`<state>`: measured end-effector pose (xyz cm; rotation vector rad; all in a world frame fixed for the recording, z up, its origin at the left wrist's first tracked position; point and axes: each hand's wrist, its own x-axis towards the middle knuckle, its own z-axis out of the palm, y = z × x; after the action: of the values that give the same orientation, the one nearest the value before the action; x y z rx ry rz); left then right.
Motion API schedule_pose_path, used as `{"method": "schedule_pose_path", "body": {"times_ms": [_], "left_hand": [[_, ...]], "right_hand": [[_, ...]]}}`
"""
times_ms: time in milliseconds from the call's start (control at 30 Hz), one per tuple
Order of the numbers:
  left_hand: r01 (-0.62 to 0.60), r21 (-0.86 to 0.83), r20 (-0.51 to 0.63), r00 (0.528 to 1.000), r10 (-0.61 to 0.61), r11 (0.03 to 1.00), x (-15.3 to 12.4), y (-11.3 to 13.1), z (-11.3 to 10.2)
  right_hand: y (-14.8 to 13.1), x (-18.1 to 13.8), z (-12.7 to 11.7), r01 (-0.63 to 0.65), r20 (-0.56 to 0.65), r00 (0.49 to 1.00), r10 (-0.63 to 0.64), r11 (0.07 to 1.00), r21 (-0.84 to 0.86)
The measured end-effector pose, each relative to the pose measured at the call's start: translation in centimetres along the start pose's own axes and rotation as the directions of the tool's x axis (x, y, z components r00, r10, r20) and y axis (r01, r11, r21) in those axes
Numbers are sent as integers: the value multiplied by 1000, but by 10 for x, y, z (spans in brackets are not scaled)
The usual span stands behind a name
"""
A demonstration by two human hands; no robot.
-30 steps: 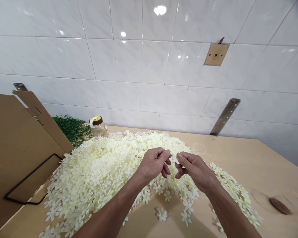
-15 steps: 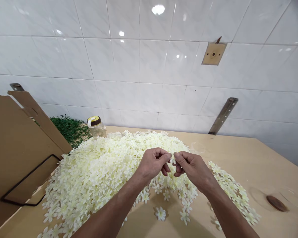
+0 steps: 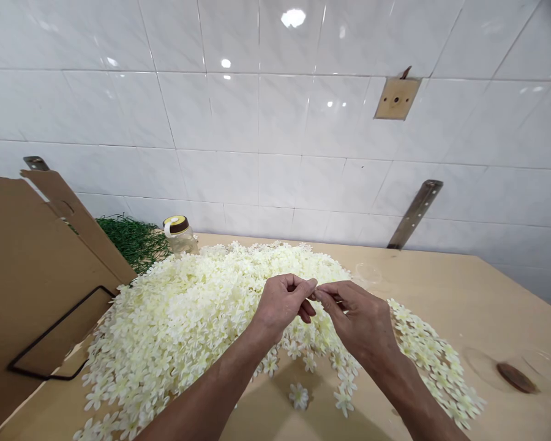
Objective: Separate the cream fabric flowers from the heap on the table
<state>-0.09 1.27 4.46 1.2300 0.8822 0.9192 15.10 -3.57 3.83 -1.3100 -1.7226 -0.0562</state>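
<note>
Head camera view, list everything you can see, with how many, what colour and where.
Flowers: one big heap plus a smaller strip on the right, cream, on the table.
Table: one, light wood.
Cardboard box: one, brown, far left.
Green stems: one bundle, behind the box flap.
Jar: one, clear with brown and yellow lid, back edge of the heap.
Wall tiles: white, behind the table.
Metal brackets: two, grey, on the wall.
Left hand: fingertips pinched over the heap.
Right hand: fingertips meeting the left hand's.
</note>
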Motion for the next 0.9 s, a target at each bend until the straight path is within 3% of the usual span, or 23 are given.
{"method": "schedule_pose_path", "body": {"times_ms": [167, 333, 567, 700, 900], "left_hand": [[28, -162, 87, 996, -14, 986, 0, -1, -1], [17, -184, 110, 994, 3, 983, 0, -2, 2], [2, -186, 79, 997, 13, 982, -3, 1, 4], [-7, -207, 52, 998, 18, 978, -2, 1, 3], [-36, -161, 37, 998, 42, 986, -1, -1, 4]], "right_hand": [[0, 2, -4, -10, -31, 1000, 7, 997, -79], [-1, 3, -6, -113, -35, 993, 110, 990, -85], [0, 2, -13, -388, 167, 916, 365, 912, 136], [-1, 2, -14, -340, 190, 933, 306, 923, 182], [-3, 1, -11, -182, 65, 981, 181, 983, 11]]}}
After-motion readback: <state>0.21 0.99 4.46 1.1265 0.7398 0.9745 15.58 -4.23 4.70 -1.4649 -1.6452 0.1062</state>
